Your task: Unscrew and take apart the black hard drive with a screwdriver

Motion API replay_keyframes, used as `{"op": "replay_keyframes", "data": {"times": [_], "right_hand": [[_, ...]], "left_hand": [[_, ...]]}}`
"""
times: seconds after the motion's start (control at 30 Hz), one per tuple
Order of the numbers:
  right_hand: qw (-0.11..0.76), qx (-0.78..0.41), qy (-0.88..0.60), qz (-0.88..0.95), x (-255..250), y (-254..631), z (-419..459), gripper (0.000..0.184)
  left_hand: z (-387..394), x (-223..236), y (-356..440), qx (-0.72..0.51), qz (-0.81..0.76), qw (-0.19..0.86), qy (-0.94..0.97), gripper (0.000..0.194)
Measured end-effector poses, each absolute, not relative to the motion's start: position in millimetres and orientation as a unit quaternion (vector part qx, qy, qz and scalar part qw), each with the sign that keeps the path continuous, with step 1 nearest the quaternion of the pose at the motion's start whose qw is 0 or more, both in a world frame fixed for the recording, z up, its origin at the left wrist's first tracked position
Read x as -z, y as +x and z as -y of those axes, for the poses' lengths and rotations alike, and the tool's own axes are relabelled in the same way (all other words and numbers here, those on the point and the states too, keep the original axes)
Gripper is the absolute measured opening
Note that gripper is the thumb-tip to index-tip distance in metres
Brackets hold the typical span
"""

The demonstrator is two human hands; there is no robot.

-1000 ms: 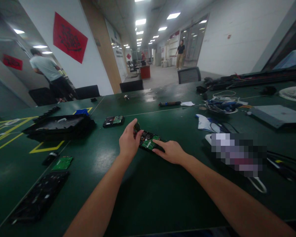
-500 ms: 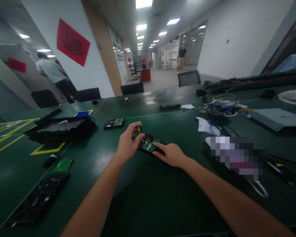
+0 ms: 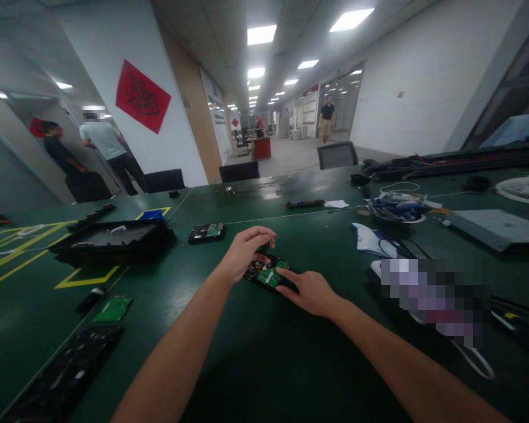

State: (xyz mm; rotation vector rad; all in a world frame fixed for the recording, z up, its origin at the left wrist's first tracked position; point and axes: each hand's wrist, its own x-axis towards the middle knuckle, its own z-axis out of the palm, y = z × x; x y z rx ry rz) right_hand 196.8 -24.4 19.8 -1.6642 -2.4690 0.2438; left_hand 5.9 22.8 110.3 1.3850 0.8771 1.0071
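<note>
Head: drive (image 3: 268,276) against right hand (image 3: 316,292)

An office with ceiling lights (image 3: 261,34), chairs (image 3: 337,155) and a red desk (image 3: 261,147) (a circuit board (image 3: 113,309) lies on the table (image 3: 268,364)).

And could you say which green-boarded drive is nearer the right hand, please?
The front drive, touched by the right hand; the other drive lies farther back, untouched.

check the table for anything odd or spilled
No spill shows. On the right, cables lie in a tangled heap, untidy beside the flat grey box. The hard drive in the middle is too small to judge for damage.
</note>
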Motion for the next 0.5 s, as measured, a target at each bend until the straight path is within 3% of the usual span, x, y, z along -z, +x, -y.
{"op": "replay_keyframes", "data": {"times": [0.2, 0.5], "right_hand": [[0.083, -0.094, -0.549, 0.826, -21, 197, 24, 0.061], [0.080, -0.096, -0.554, 0.823, -18, 196, 21, 0.061]], "left_hand": [[-34, -115, 11, -0.387, -0.378, 0.598, 0.591, 0.016], [-34, -105, 3, -0.394, -0.419, 0.453, 0.681, 0.022]]}}
